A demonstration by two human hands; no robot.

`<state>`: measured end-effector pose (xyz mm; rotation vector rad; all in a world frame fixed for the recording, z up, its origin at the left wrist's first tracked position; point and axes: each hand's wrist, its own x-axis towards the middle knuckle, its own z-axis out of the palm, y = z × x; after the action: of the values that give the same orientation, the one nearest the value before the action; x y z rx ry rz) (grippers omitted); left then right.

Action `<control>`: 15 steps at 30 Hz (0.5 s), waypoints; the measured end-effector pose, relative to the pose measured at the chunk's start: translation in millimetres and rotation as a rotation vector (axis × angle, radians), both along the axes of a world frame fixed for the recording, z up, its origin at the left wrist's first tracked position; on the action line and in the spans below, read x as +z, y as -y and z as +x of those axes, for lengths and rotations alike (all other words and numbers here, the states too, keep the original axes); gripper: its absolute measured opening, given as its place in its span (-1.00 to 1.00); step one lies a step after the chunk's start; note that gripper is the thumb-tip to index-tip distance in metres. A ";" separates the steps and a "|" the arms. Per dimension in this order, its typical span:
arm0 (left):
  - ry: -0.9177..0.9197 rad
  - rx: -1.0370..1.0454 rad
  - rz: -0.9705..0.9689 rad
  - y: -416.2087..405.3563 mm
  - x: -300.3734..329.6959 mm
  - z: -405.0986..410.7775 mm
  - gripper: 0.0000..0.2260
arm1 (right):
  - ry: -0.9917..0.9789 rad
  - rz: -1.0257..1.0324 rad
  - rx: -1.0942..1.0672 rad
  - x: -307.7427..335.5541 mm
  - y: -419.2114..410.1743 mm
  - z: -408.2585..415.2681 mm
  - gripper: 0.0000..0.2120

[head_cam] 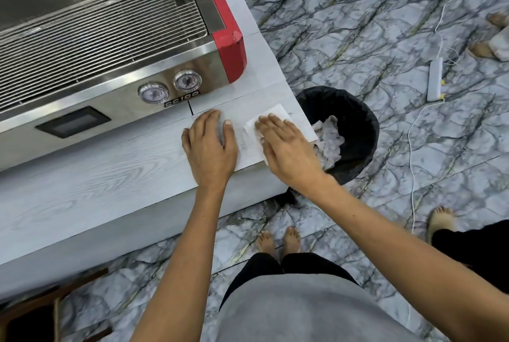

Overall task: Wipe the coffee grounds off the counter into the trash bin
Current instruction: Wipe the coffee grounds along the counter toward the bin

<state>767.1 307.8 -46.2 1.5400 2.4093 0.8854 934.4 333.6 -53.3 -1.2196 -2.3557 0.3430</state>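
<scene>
My right hand (pixel 286 149) presses flat on a white paper towel (pixel 278 114) lying at the right end of the pale wood-grain counter (pixel 110 176). A few dark specks of coffee grounds (pixel 289 113) show by the towel's far corner. My left hand (pixel 210 146) rests flat on the counter just left of the towel, fingers straight. A black-lined trash bin (pixel 358 132) stands on the floor right under the counter's end, with crumpled white paper (pixel 329 140) inside it.
A steel espresso machine (pixel 110 39) with a red corner and two gauges fills the counter's far left. A white power strip (pixel 435 80) and cable lie on the marble floor. Other people's feet stand at the right, and a wooden chair (pixel 41 308) sits lower left.
</scene>
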 end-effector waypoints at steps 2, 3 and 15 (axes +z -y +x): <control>0.004 0.000 0.002 0.6 0.5 0.1 -0.62 | 0.031 0.024 -0.038 -4.7 3.8 -9.7 -0.63; 0.005 -0.002 0.003 0.8 0.8 -0.1 -0.61 | 0.040 0.036 -0.053 -5.4 4.1 -13.9 -0.62; 0.007 -0.056 0.009 3.6 -0.5 -2.5 -0.63 | 0.088 0.019 -0.240 -4.3 -13.5 0.9 -0.58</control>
<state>764.6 304.2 -46.7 1.5972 2.3483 0.8906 935.3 347.1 -57.6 -1.5167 -2.2457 0.1907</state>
